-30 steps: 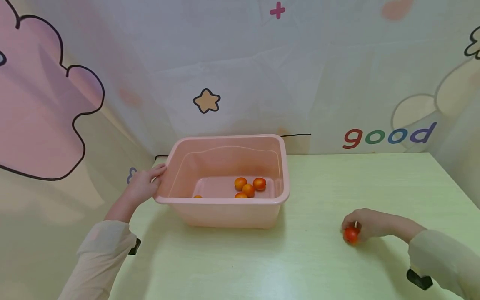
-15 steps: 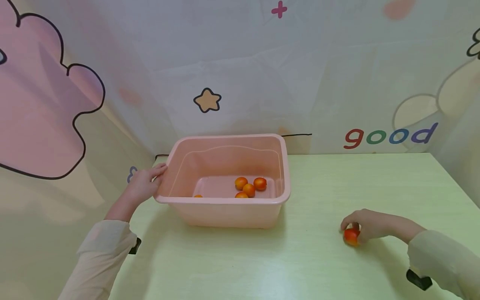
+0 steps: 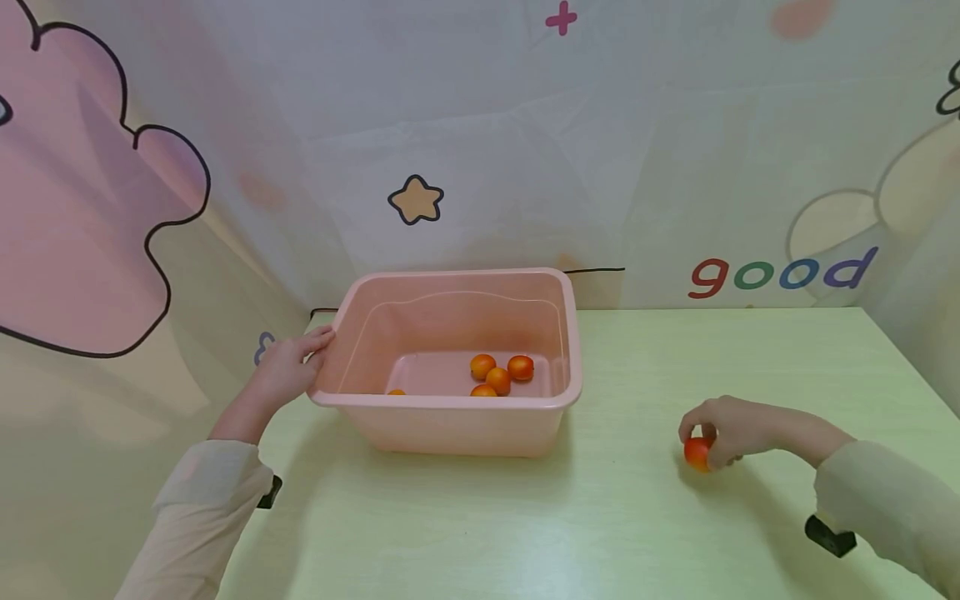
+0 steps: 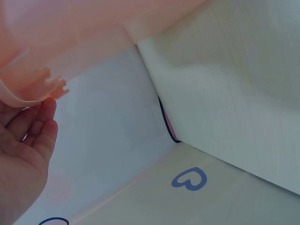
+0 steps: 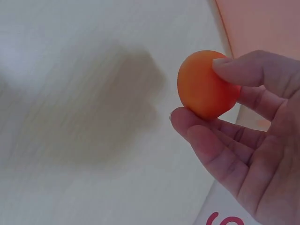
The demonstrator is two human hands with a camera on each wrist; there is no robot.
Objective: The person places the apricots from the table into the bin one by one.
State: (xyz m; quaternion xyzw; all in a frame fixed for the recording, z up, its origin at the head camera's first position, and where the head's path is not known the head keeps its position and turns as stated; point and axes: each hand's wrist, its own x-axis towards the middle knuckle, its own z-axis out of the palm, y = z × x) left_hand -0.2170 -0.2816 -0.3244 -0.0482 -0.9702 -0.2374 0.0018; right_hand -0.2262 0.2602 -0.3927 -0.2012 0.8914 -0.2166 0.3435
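In the head view a pink plastic basin (image 3: 450, 427) stands on the table. My left hand (image 3: 283, 371) holds its rim at the left end; the left wrist view shows the fingers of that hand (image 4: 28, 150) curled up against the rim (image 4: 21, 101). Over to the right, my right hand (image 3: 738, 431) pinches a small round orange-red fruit (image 3: 697, 454) between thumb and fingers. The right wrist view has this fruit (image 5: 201, 84) above the table, apart from its shadow. Several similar orange fruits (image 3: 521, 367) lie on the basin's floor, some partly hidden by the front rim.
The pale green table (image 3: 637, 533) reaches back to a printed cloth backdrop (image 3: 510, 192), which also hangs along both sides. The basin stands close to the back cloth, left of the table's middle.
My right hand first stays low around the fruit on the table, then lifts it slightly off the surface. My left hand and the basin keep their place.
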